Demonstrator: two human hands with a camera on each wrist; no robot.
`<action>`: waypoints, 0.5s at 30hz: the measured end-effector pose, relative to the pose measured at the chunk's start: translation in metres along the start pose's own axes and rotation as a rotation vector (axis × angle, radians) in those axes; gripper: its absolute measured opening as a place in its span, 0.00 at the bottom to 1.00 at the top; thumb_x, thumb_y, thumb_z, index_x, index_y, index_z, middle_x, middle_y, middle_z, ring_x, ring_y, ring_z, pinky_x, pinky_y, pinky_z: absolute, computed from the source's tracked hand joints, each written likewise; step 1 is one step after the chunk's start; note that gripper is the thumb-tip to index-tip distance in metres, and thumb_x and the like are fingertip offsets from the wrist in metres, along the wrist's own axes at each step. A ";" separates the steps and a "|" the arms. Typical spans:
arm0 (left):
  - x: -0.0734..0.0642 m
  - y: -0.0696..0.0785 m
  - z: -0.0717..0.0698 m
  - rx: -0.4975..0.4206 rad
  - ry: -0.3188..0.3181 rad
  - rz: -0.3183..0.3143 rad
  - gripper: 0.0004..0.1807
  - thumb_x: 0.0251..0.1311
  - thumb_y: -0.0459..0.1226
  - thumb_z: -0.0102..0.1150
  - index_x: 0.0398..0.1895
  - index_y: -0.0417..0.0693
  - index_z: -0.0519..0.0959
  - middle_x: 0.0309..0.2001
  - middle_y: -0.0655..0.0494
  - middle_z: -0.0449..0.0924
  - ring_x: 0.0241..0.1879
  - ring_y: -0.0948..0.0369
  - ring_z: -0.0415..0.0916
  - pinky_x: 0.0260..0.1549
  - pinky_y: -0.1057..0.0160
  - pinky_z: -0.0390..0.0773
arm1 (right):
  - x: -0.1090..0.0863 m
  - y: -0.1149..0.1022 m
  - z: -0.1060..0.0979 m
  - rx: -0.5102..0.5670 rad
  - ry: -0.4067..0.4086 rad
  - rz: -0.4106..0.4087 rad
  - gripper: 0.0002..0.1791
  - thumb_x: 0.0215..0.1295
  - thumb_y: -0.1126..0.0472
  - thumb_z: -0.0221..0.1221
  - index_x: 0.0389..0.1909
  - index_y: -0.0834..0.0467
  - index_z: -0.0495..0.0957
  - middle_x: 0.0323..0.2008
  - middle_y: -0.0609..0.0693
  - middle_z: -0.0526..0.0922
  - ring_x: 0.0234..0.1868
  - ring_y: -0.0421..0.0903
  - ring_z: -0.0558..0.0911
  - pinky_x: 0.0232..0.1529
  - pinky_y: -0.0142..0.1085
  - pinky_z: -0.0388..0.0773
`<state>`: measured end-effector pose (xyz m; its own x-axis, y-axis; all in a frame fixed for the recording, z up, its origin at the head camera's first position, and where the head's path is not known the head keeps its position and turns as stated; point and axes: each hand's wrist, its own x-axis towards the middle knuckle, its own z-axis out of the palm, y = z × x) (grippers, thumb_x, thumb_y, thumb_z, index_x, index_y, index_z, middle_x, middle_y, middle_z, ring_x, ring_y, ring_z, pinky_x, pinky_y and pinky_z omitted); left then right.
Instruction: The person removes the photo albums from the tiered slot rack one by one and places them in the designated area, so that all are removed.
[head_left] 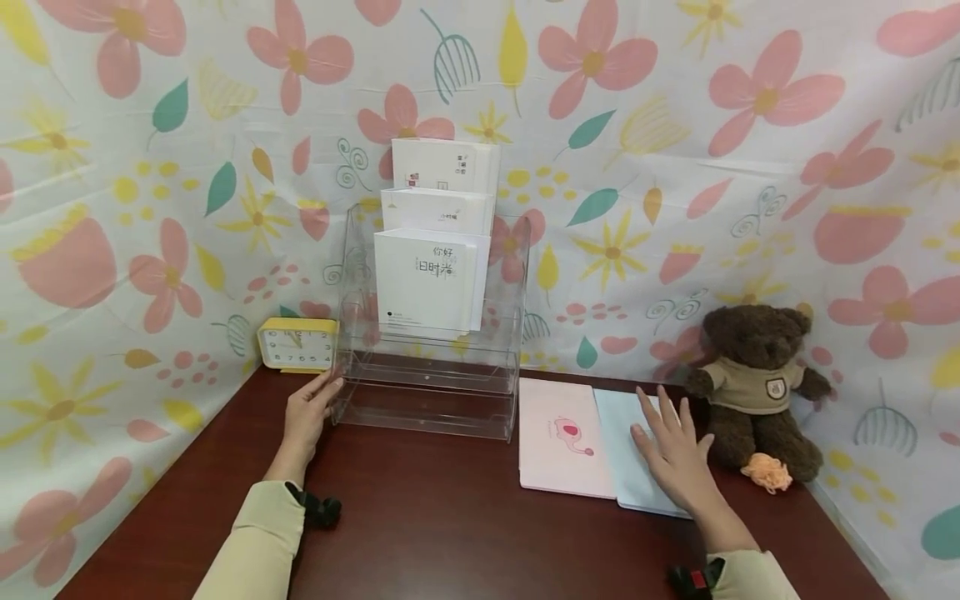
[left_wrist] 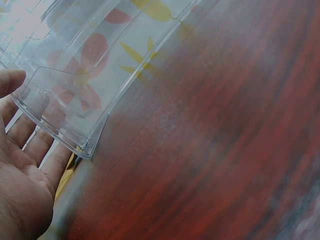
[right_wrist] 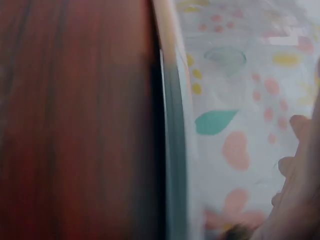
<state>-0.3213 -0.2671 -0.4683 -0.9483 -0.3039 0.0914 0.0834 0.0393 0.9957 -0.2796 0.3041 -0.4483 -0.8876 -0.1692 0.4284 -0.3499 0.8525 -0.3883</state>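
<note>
A clear acrylic display rack point(head_left: 427, 408) stands on the table against the patterned cloth, with several white booklets point(head_left: 423, 283) upright in its upper tiers. My left hand point(head_left: 307, 412) holds the rack's left side edge. In the left wrist view the thumb point(left_wrist: 12, 81) lies on one side of the clear panel point(left_wrist: 75, 90), with the fingers on the other. On the right, a pink notebook point(head_left: 562, 442) with an elephant picture lies beside a light blue notebook point(head_left: 637, 458). My right hand point(head_left: 678, 454) is over the blue one, its fingers spread and holding nothing.
A yellow alarm clock point(head_left: 297, 344) stands left of the rack, close to my left hand. A brown teddy bear point(head_left: 761, 392) sits at the back right, with an orange yarn-like bundle point(head_left: 767, 472) by its feet. The floral cloth point(head_left: 637, 208) bounds the table's back and sides.
</note>
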 end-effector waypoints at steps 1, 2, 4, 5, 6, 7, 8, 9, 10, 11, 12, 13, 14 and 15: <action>0.000 0.000 0.000 -0.004 -0.004 0.000 0.35 0.68 0.52 0.62 0.74 0.49 0.68 0.73 0.50 0.65 0.65 0.56 0.68 0.46 0.68 0.76 | 0.001 -0.007 0.000 -0.007 0.006 -0.023 0.37 0.79 0.44 0.47 0.82 0.44 0.45 0.81 0.55 0.36 0.77 0.65 0.28 0.53 0.82 0.24; 0.001 -0.001 0.001 -0.008 -0.006 -0.003 0.35 0.68 0.52 0.62 0.74 0.50 0.69 0.73 0.51 0.66 0.65 0.56 0.68 0.48 0.67 0.76 | 0.003 -0.015 0.000 -0.009 0.012 -0.045 0.38 0.78 0.45 0.49 0.82 0.44 0.45 0.81 0.55 0.37 0.77 0.64 0.29 0.54 0.81 0.23; 0.001 0.000 0.002 -0.019 -0.010 -0.006 0.34 0.68 0.52 0.62 0.74 0.50 0.69 0.73 0.51 0.66 0.65 0.55 0.68 0.51 0.63 0.76 | 0.007 -0.031 0.001 -0.011 0.012 -0.079 0.40 0.77 0.45 0.50 0.82 0.44 0.43 0.81 0.56 0.37 0.78 0.63 0.29 0.56 0.80 0.22; 0.001 0.000 0.003 -0.022 -0.013 -0.007 0.34 0.68 0.52 0.62 0.74 0.50 0.69 0.72 0.52 0.67 0.65 0.56 0.68 0.53 0.61 0.76 | 0.010 -0.039 0.002 -0.006 0.007 -0.093 0.41 0.76 0.44 0.51 0.82 0.44 0.42 0.81 0.56 0.37 0.78 0.63 0.29 0.56 0.79 0.22; 0.002 0.000 0.003 -0.027 -0.014 -0.011 0.34 0.68 0.51 0.62 0.73 0.51 0.69 0.72 0.52 0.67 0.64 0.57 0.69 0.54 0.59 0.75 | 0.013 -0.046 0.003 -0.002 -0.001 -0.109 0.42 0.76 0.44 0.51 0.82 0.45 0.41 0.81 0.57 0.37 0.78 0.64 0.30 0.57 0.79 0.22; 0.002 0.001 0.003 -0.033 -0.017 -0.015 0.34 0.68 0.51 0.62 0.74 0.51 0.69 0.72 0.53 0.67 0.64 0.58 0.69 0.56 0.57 0.74 | 0.017 -0.053 0.005 0.005 -0.003 -0.129 0.43 0.75 0.44 0.52 0.82 0.46 0.40 0.81 0.57 0.37 0.78 0.64 0.31 0.57 0.79 0.23; 0.002 0.002 0.003 -0.040 -0.016 -0.019 0.33 0.68 0.50 0.62 0.73 0.51 0.69 0.72 0.53 0.67 0.64 0.58 0.69 0.58 0.55 0.73 | 0.021 -0.060 0.006 0.014 -0.005 -0.151 0.44 0.75 0.44 0.53 0.82 0.46 0.40 0.81 0.58 0.37 0.78 0.64 0.32 0.58 0.79 0.24; 0.001 0.002 0.003 -0.047 -0.017 -0.021 0.33 0.68 0.50 0.62 0.73 0.51 0.69 0.72 0.53 0.67 0.64 0.58 0.69 0.59 0.53 0.72 | 0.026 -0.067 0.008 0.018 -0.005 -0.174 0.45 0.74 0.44 0.53 0.82 0.46 0.39 0.81 0.57 0.36 0.78 0.64 0.33 0.59 0.79 0.25; 0.001 0.003 0.002 -0.050 -0.017 -0.025 0.33 0.68 0.50 0.62 0.73 0.51 0.69 0.72 0.53 0.67 0.64 0.57 0.68 0.60 0.52 0.71 | 0.031 -0.073 0.008 0.029 0.001 -0.203 0.46 0.73 0.44 0.55 0.82 0.46 0.40 0.81 0.57 0.36 0.78 0.63 0.33 0.59 0.79 0.26; 0.001 0.003 0.002 -0.053 -0.016 -0.026 0.32 0.69 0.50 0.62 0.73 0.51 0.70 0.72 0.53 0.68 0.64 0.57 0.68 0.60 0.51 0.71 | 0.036 -0.079 0.009 0.033 0.007 -0.232 0.46 0.73 0.44 0.56 0.82 0.46 0.41 0.81 0.57 0.37 0.78 0.63 0.33 0.60 0.78 0.27; 0.001 0.003 0.001 -0.058 -0.016 -0.028 0.32 0.69 0.49 0.62 0.73 0.51 0.70 0.72 0.53 0.68 0.65 0.57 0.68 0.61 0.51 0.70 | 0.041 -0.084 0.009 0.037 0.009 -0.260 0.46 0.72 0.44 0.56 0.82 0.46 0.41 0.81 0.56 0.36 0.78 0.62 0.33 0.61 0.78 0.28; 0.000 0.003 0.001 -0.062 -0.017 -0.030 0.32 0.69 0.49 0.62 0.73 0.52 0.70 0.72 0.53 0.67 0.65 0.56 0.68 0.61 0.51 0.70 | 0.046 -0.090 0.009 0.039 0.015 -0.287 0.46 0.72 0.44 0.57 0.82 0.46 0.42 0.81 0.54 0.36 0.79 0.61 0.33 0.61 0.78 0.29; 0.000 0.003 0.001 -0.062 -0.016 -0.029 0.32 0.68 0.49 0.63 0.73 0.51 0.70 0.71 0.53 0.68 0.65 0.56 0.68 0.61 0.51 0.70 | 0.051 -0.095 0.008 0.043 0.017 -0.310 0.46 0.72 0.44 0.57 0.82 0.45 0.42 0.81 0.53 0.36 0.79 0.60 0.33 0.62 0.77 0.29; 0.000 0.003 0.000 -0.061 -0.015 -0.029 0.32 0.68 0.49 0.63 0.73 0.52 0.70 0.71 0.53 0.68 0.64 0.56 0.68 0.61 0.51 0.70 | 0.056 -0.101 0.007 0.044 0.015 -0.328 0.46 0.71 0.44 0.57 0.82 0.44 0.43 0.81 0.51 0.36 0.79 0.59 0.33 0.62 0.77 0.30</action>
<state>-0.3212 -0.2666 -0.4656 -0.9551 -0.2897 0.0623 0.0735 -0.0279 0.9969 -0.2961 0.2048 -0.3909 -0.7213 -0.4235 0.5481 -0.6292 0.7315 -0.2627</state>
